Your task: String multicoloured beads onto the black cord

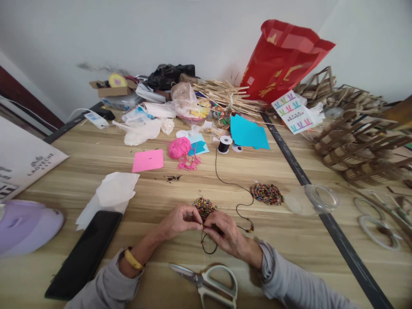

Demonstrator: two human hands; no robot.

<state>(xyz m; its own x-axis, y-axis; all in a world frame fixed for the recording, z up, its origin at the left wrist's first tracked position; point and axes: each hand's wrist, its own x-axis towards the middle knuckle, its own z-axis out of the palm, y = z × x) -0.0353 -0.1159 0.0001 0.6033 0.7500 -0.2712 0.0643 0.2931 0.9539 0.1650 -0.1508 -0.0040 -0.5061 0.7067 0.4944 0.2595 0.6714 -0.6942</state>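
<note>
My left hand (180,222) pinches a tiny yellowish bead (202,225) between thumb and fingertips. Fingertip to fingertip with it, my right hand (227,234) is closed on a black cord (210,253), which hangs in a small loop below. The cord's tip is too small to make out. From the right hand the cord runs past several threaded beads (250,227) and back to a black spool (224,145). Just behind my fingers lies a pile of loose coloured beads (203,206). Scissors (201,280) with pale handles lie in front of my hands.
Right of the bead pile lies a heap of multicoloured beads (266,194) beside a clear plastic container (312,199). Pink yarn (179,147), a pink paper (148,160) and blue sheets (249,132) are farther back. A black case (85,253) lies left; woven baskets (357,150) stand right.
</note>
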